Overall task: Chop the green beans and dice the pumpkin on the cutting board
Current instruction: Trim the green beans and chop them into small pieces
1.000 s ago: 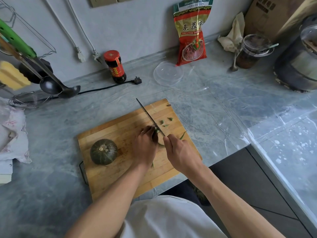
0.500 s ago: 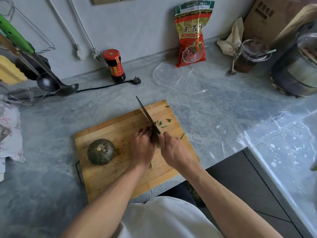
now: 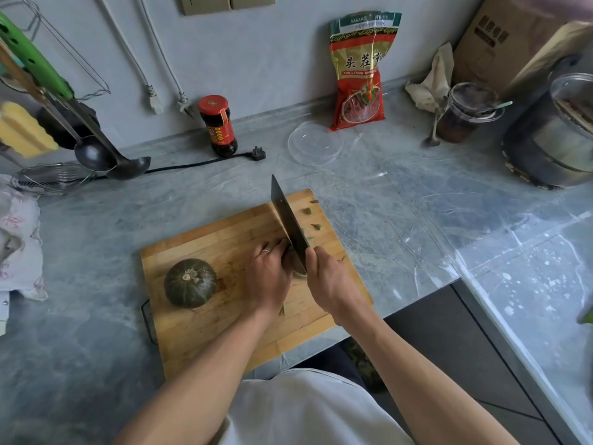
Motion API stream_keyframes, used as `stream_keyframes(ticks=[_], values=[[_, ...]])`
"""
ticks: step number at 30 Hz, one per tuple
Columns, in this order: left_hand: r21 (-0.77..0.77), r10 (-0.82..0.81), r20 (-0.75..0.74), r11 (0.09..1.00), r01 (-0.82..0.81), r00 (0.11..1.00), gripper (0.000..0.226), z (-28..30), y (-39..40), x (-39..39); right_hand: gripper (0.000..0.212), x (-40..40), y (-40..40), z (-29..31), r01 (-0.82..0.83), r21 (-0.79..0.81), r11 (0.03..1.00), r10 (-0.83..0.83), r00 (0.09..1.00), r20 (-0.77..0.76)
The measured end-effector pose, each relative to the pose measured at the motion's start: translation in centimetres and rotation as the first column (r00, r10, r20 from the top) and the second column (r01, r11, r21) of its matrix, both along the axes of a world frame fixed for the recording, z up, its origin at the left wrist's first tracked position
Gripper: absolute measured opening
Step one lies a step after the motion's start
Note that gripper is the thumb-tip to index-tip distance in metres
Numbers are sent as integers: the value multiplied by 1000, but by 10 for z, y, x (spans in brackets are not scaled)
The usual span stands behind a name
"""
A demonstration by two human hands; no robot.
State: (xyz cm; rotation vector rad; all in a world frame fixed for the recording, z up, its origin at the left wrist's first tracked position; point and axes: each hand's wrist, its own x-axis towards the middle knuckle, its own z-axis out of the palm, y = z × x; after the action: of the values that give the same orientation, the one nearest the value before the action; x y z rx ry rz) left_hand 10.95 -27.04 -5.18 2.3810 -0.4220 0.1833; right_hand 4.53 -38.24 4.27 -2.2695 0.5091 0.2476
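Cleaver (image 3: 288, 224) lifted again over my green beans (image 3: 296, 268).
My right hand (image 3: 327, 281) grips its handle, left-hand fingers (image 3: 276, 248) pin the beans; whole dark-green pumpkin (image 3: 190, 283) waits.

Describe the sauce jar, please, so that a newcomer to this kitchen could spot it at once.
Start at the wooden cutting board on the grey counter and look straight beyond it to the wall. There stands the sauce jar, beside a black plug. It alone there has dark contents, a red lid and a red label.
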Motion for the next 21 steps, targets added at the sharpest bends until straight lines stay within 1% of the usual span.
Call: stream_keyframes(ticks=[2,6,9,12,16,18,21], values=[[-2,7,-16,1000,-7,1000,15,1,-1,0,46,7,1,3,-26,1,1000,26,1000,12],[16,75,-83,997,-74,994,5,9,-1,-3,45,10,-7,3,-27,17,999,27,1000,11],[55,41,-25,998,-40,999,9,10,3,-2,44,5,-13,5,-21,2,1000,21,999,38],[101,25,36,994,-29,999,6,6,4,-1,46,-2,-15,7,-46,-26,999,48,996,70],[94,26,63,995,-32,998,9,7,1,-2,46,-7,-12,8,-90,-49,995,93,994,64],[83,16,41,996,-19,999,12,9,2,-4,45,-7,-10,6,-110,-52,993,113,992,58],[21,10,-52,1000,-9,999,15,9,4,-5,43,-7,-7,3,-122,-71,990,125,991,45]])
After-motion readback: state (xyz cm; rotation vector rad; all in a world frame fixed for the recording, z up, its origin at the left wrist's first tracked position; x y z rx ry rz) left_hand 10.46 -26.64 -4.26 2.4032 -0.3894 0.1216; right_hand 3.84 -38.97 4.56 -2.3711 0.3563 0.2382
